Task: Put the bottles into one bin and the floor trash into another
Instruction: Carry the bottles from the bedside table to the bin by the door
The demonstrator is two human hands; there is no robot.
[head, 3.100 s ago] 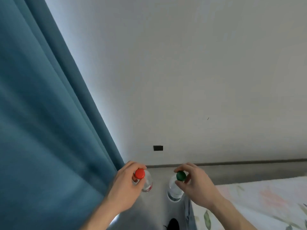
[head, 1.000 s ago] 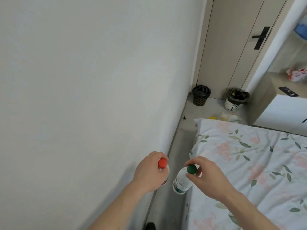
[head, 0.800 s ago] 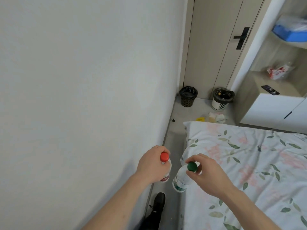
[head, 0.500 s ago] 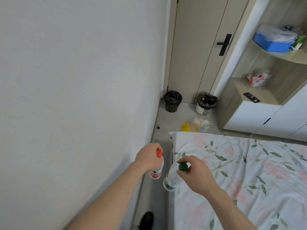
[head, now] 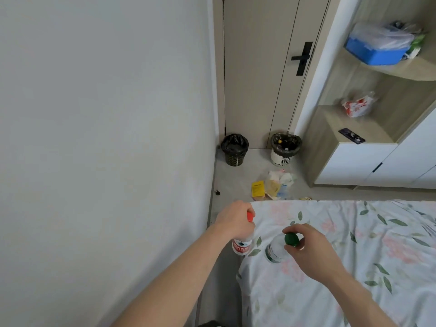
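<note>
Low in the middle of the frame, two clear plastic bottles hang from the person's hands. The left hand (head: 236, 221) curls its fingers round the neck of the red-capped bottle (head: 241, 245), whose red label shows below the fist; this bottle hangs over the strip of grey floor (head: 238, 182) between the white wall (head: 106, 138) and the bed. Just to its right, the right hand (head: 311, 249) pinches the green cap of the green-capped bottle (head: 274, 250) between thumb and fingertips, and the bottle dangles above the floral bedsheet (head: 354, 244), tilted with its base toward the lower left.

Higher up, at the centre of the frame, a heap of floor trash (head: 274, 186) lies on the grey floor just past the bed's far edge: a yellow packet, crumpled white tissue and some pale wrappers. Beyond it two bins stand in front of a beige door (head: 259, 67) with a black handle. The dark bin (head: 234, 149) sits in the corner by the wall, lined with a black bag. The white bin (head: 285, 148) stands to its right, also bag-lined, with a few small scraps visible inside.

At the upper right, open wooden shelves (head: 368, 119) hold a blue box under a clear bag, a red-and-white packet, and a dark flat object.
</note>
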